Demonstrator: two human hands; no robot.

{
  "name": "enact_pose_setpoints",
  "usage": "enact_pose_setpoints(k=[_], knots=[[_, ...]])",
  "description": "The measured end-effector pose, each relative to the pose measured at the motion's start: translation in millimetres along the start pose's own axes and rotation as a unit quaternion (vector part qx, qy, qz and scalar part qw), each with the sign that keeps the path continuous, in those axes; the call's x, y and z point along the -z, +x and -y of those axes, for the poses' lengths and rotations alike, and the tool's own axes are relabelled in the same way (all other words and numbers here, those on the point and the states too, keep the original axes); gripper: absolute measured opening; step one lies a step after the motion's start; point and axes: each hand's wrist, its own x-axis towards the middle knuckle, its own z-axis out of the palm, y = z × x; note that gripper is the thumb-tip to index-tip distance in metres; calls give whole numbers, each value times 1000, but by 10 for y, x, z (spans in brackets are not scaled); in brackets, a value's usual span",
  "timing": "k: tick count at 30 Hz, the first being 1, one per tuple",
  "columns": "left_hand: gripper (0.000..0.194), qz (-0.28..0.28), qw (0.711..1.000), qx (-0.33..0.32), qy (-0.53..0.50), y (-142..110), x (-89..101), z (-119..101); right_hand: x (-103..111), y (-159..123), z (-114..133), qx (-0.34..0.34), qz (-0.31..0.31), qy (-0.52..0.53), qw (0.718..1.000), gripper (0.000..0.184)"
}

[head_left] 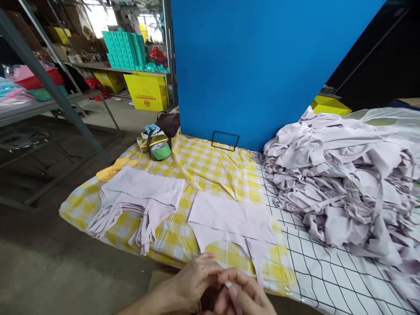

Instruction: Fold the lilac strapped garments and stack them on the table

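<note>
My left hand [195,278] and my right hand [244,294] meet at the table's near edge, with fingers curled and pinched together. A small whitish bit shows at my right fingertips; I cannot tell whether it is fabric or a nail. What my left fingers hold is hidden. Just beyond my hands a pale lilac strappy top [229,216] lies flat, its straps towards me. My left hand overlaps the end of its left strap. To the left lies a neat stack of similar tops [141,188], straps also towards me.
A yellow checked cloth [210,168] covers the table's left part, a black-lined white cloth [315,262] the right. A big heap of lilac fabric [344,175] fills the right. Green tape [161,151] and orange cloth [116,168] lie at left. A blue board [256,65] stands behind.
</note>
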Motion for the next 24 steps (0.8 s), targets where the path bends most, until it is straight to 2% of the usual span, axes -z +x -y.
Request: enact_pose_setpoints(k=[4, 7, 9, 11, 16, 18, 21, 23, 24], knots=[[37, -33, 998, 44, -27, 33, 22, 75, -91, 97, 386, 20, -13, 87, 996, 36], [35, -34, 996, 78, -38, 50, 120, 62, -72, 237, 462, 21, -37, 95, 995, 34], [32, -32, 993, 94, -61, 70, 199, 58, -28, 358, 431, 13, -51, 57, 997, 28], [33, -55, 989, 100, -97, 109, 271, 79, 13, 470, 380, 17, -55, 6, 998, 28], [44, -91, 981, 57, -160, 280, 337, 162, 10, 606, 295, 41, -69, -133, 988, 36], [44, -123, 975, 61, -175, 346, 312, 165, -25, 618, 265, 47, -89, -190, 977, 39], [39, -182, 960, 102, -186, 412, 265, 140, -56, 619, 204, 62, -102, -273, 955, 44], [37, -209, 952, 132, -178, 433, 252, 125, -34, 613, 155, 113, -145, -363, 913, 42], [37, -217, 949, 147, -174, 438, 253, 121, -7, 609, 130, 162, -180, -420, 875, 39]])
